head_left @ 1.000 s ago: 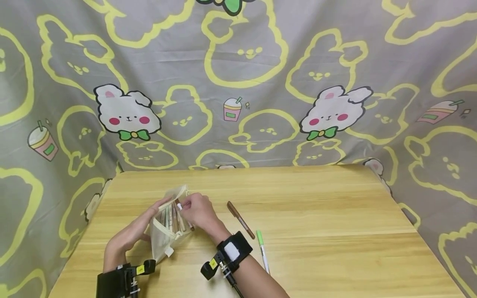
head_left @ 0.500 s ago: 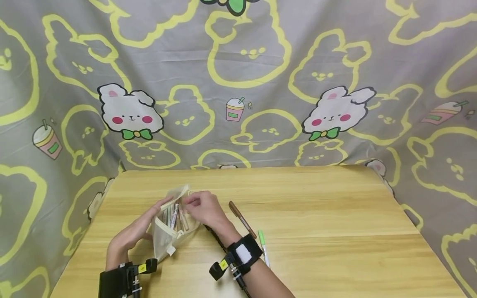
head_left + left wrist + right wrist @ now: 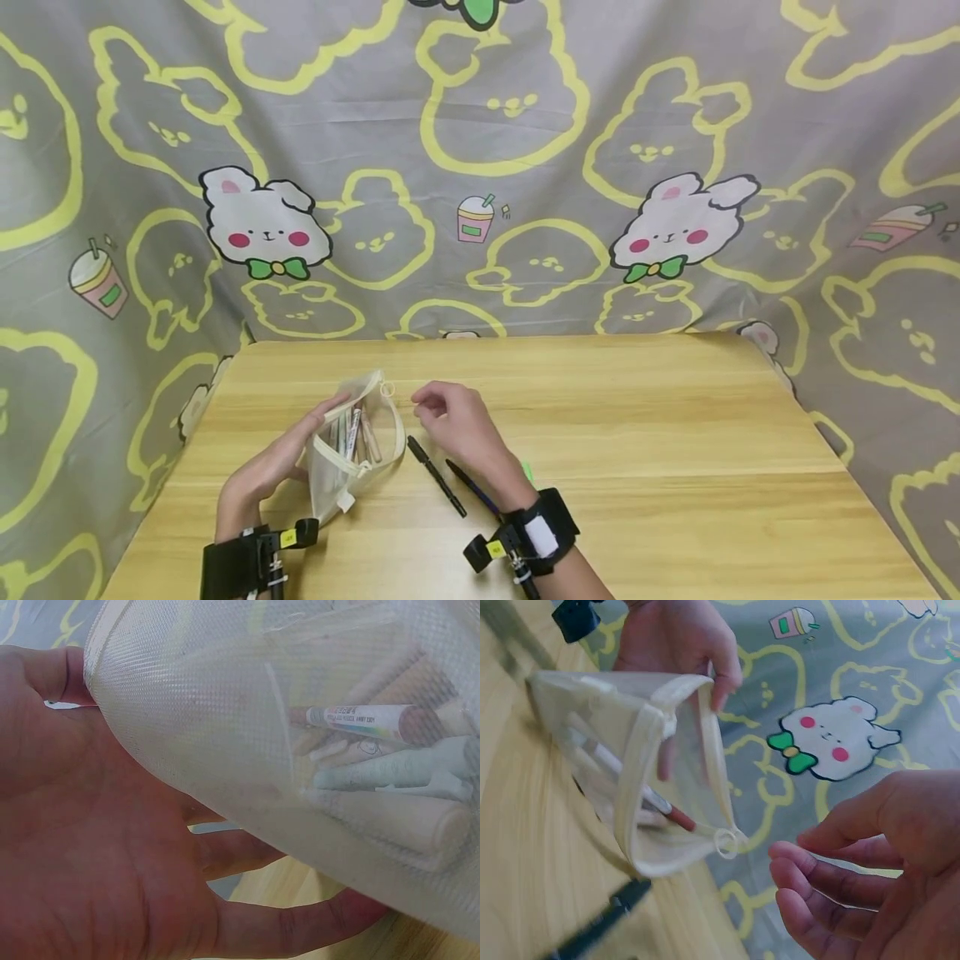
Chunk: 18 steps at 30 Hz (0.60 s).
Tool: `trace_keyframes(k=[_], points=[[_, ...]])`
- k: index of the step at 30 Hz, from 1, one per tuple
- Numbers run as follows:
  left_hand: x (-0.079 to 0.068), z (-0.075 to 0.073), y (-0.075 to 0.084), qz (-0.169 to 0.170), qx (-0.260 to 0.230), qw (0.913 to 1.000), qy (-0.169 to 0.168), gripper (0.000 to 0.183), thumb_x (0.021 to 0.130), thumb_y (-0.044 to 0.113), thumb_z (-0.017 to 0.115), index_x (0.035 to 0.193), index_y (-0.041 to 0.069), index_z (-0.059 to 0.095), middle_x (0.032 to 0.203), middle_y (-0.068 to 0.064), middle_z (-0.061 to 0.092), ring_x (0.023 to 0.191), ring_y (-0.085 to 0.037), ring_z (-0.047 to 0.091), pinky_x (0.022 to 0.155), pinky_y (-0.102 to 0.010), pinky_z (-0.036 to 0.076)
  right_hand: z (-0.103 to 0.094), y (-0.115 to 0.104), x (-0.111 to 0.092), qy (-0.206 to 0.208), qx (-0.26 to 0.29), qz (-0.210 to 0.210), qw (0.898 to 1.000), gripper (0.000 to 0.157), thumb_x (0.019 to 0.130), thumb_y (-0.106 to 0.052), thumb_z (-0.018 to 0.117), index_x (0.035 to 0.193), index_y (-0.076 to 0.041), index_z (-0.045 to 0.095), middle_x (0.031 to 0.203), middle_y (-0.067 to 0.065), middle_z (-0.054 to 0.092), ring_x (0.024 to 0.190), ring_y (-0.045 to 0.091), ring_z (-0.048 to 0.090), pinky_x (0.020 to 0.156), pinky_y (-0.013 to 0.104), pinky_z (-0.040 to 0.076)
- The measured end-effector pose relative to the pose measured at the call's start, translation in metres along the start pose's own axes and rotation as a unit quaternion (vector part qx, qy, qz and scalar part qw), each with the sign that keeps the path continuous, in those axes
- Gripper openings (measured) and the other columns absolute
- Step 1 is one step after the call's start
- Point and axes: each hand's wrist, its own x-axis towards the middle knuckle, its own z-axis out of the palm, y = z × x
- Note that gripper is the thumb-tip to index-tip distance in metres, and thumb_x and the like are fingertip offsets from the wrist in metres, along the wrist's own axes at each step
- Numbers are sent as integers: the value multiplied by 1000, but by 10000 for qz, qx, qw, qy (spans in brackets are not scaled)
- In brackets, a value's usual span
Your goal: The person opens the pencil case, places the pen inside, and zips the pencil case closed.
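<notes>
A cream mesh zip pouch (image 3: 327, 483) stands open-mouthed on the table's left half, with several markers (image 3: 354, 433) inside. My left hand (image 3: 273, 454) holds it at its far left side, thumb at the rim and fingers spread along the mesh. In the left wrist view, a white-labelled marker (image 3: 364, 720) shows through the mesh. My right hand (image 3: 459, 417) hovers right of the pouch mouth, fingers loosely bent and holding nothing. A zip-pull ring (image 3: 726, 841) hangs at the mouth's corner, close to the right fingertips.
A black pen (image 3: 437, 477) lies just right of the pouch. Another dark pen (image 3: 472, 487) runs partly under the right forearm, and a green pen cap (image 3: 527, 472) peeks out beyond it. A patterned curtain (image 3: 525, 208) surrounds the wooden table (image 3: 637, 417).
My right hand let go of a marker in the pouch and drew away to the right. The black pens came into sight; the brown pen is now hidden behind the arm. My left hand stayed.
</notes>
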Motion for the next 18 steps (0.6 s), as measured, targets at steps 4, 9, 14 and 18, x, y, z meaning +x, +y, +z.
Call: trace_keyframes(k=[4, 9, 14, 18], points=[[0, 0, 0, 18, 49, 10000, -3, 57, 109, 42, 10, 160, 16, 9, 163, -20, -9, 138, -58, 0, 73, -80, 43, -15, 9, -11, 53, -308, -79, 9995, 16, 93, -10, 62, 105, -8, 72, 94, 4, 73, 83, 15, 65, 72, 32, 57], [2, 1, 2, -25, 98, 9999, -51, 57, 109, 42, 10, 160, 17, 9, 163, -20, -9, 138, -58, -1, 74, -81, 41, -30, 22, -25, 160, -604, -15, 9980, 16, 92, -9, 62, 104, -11, 73, 89, 0, 72, 79, 12, 63, 71, 32, 56], [2, 1, 2, -2, 108, 9999, -48, 56, 109, 41, 11, 160, 17, 9, 163, -20, -9, 138, -59, -1, 74, -81, 41, -33, 29, -32, 166, -816, -55, 9965, 18, 92, -8, 59, 103, -10, 73, 83, -5, 68, 73, 9, 61, 66, 28, 55], [1, 1, 1, 39, 67, 9999, -77, 56, 109, 41, 10, 160, 18, 9, 162, -20, -11, 138, -59, -2, 73, -80, 42, -32, 34, -32, 154, -929, -189, 9954, 19, 91, -5, 59, 103, -8, 73, 83, -3, 68, 72, 9, 61, 64, 27, 56]])
